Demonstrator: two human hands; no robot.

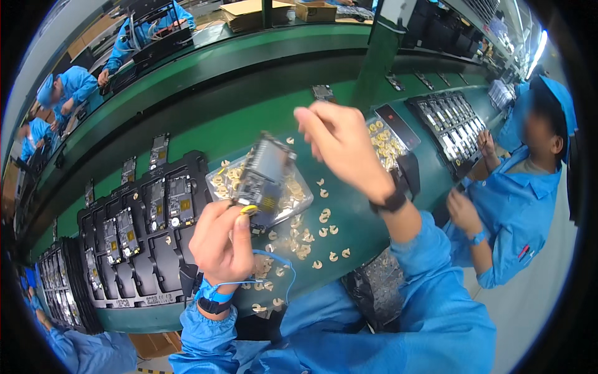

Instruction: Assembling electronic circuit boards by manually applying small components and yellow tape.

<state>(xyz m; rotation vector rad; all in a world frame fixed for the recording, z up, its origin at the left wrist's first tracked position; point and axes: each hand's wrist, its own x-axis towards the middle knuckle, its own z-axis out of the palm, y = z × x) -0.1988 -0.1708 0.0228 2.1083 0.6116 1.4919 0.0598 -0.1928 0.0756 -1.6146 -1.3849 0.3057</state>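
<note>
My left hand (pixel 221 243) is closed on the lower end of a circuit board (pixel 265 177), pinching it between thumb and fingers. The board is tilted up and blurred by motion. A round yellow piece (pixel 249 210) sits by the left thumb tip. Up and to the right, my right hand (pixel 349 146) is in the air, its fingers loosely bent and apart, with nothing seen in them. Behind the board lies a clear plastic tray (pixel 302 202) of small round yellowish pieces. More such notched pieces (pixel 303 249) are scattered on the green table (pixel 349 218) below it.
A black moulded tray (pixel 146 274) with several circuit boards stands at left, beside stacked trays (pixel 68 287). A second bin of yellow pieces (pixel 386 146) and another board tray (pixel 448 128) are at right. A co-worker (pixel 517 187) sits there. A green post (pixel 377 62) rises behind.
</note>
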